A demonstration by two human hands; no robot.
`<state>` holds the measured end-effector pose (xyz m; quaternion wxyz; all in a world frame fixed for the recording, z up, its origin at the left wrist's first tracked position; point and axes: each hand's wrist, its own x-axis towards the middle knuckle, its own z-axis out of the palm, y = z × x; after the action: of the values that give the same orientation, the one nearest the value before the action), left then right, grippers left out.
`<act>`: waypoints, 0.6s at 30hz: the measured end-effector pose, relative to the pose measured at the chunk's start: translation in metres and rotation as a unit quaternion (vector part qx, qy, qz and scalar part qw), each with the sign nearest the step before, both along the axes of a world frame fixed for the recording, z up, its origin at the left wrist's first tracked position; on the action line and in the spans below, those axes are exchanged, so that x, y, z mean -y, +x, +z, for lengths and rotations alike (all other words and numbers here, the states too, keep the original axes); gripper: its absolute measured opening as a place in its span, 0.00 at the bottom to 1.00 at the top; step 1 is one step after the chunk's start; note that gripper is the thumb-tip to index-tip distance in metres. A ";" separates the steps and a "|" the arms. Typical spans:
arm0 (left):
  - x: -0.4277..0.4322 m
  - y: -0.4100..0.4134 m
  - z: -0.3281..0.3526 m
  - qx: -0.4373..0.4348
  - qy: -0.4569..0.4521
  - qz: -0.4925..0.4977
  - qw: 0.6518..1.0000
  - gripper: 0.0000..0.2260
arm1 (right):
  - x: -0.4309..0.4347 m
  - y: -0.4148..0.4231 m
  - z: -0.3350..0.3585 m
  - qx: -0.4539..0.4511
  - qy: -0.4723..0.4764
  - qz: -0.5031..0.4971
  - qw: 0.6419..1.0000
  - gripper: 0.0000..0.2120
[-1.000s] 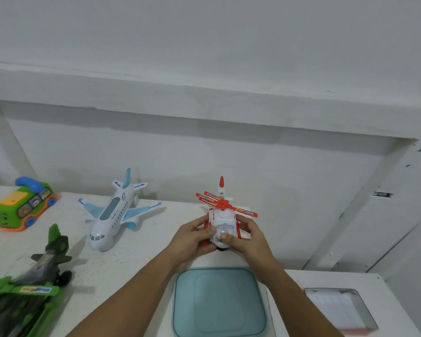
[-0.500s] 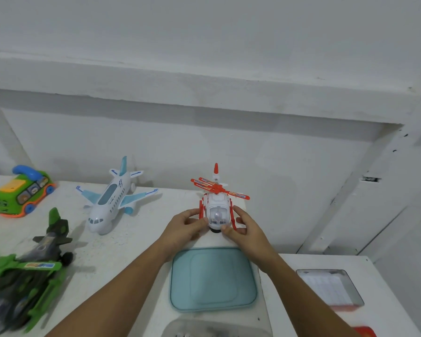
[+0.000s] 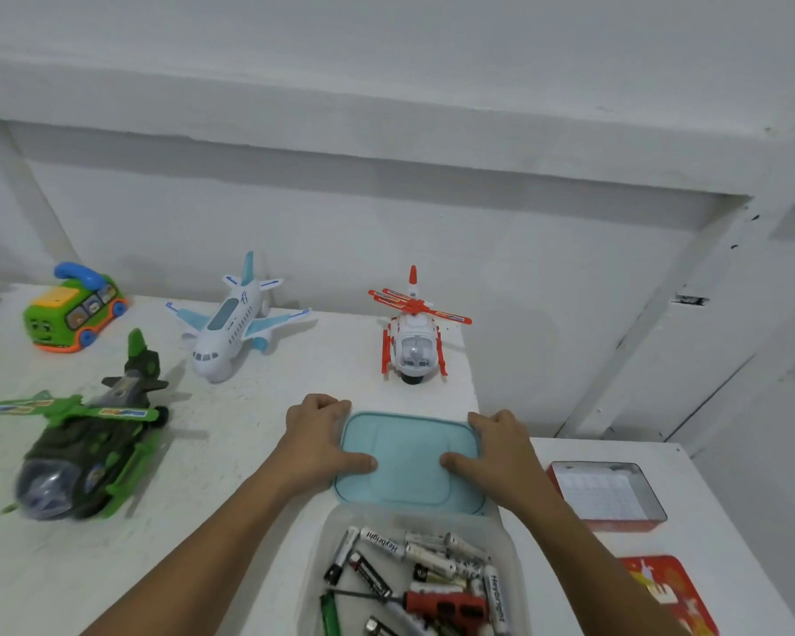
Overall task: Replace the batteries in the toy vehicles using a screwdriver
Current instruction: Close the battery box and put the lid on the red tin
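Gripping a teal lid (image 3: 409,470) by its two sides, the person's hands sit apart: left hand (image 3: 322,445) on the left edge, right hand (image 3: 501,452) on the right edge. On each, the fingers curl over the far corner and the thumb lies flat on top. The lid lies flat on the white table (image 3: 230,475), just beyond an open clear tub (image 3: 510,543) of loose batteries (image 3: 428,557). A red-handled tool (image 3: 446,605), probably the screwdriver, lies in the tub.

The red-and-white toy helicopter (image 3: 414,346) stands upright, far of the lid and untouched. To its left is a white toy plane (image 3: 230,328). Further left are a green toy aircraft (image 3: 79,442) and a green phone-shaped toy car (image 3: 72,314). At the right is an open red tin (image 3: 609,498), with a red tin lid (image 3: 671,594) nearer.
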<state>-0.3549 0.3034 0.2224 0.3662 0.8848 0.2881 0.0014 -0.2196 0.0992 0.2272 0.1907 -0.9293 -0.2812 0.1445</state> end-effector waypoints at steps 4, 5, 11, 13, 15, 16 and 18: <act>0.008 -0.012 0.000 0.006 0.023 0.023 0.999 0.36 | 0.013 -0.013 0.000 -0.048 0.062 -0.057 0.995 0.21; 0.011 -0.013 0.000 0.008 0.033 0.028 0.999 0.34 | 0.015 -0.016 0.001 -0.054 0.074 -0.065 0.994 0.19; 0.025 -0.015 0.000 0.068 -0.004 0.063 0.996 0.23 | 0.014 -0.026 -0.003 -0.029 0.066 -0.101 0.992 0.18; 0.028 -0.017 0.002 0.116 -0.053 0.085 0.988 0.21 | 0.015 -0.025 0.002 -0.040 0.082 -0.101 0.991 0.15; 0.031 -0.019 0.003 0.148 -0.073 0.111 0.980 0.21 | 0.016 -0.024 0.010 -0.057 0.127 -0.102 0.985 0.09; 0.032 -0.020 0.003 0.166 -0.083 0.125 0.975 0.21 | 0.017 -0.024 0.013 -0.061 0.153 -0.108 0.980 0.09; 0.032 -0.023 0.004 0.200 -0.097 0.149 0.964 0.21 | 0.020 -0.027 0.020 -0.080 0.218 -0.133 0.963 0.11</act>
<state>-0.3779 0.2713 0.2261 0.4960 0.7737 0.3368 0.2047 -0.2467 0.0794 0.2471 0.4280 -0.8798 -0.1632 0.1269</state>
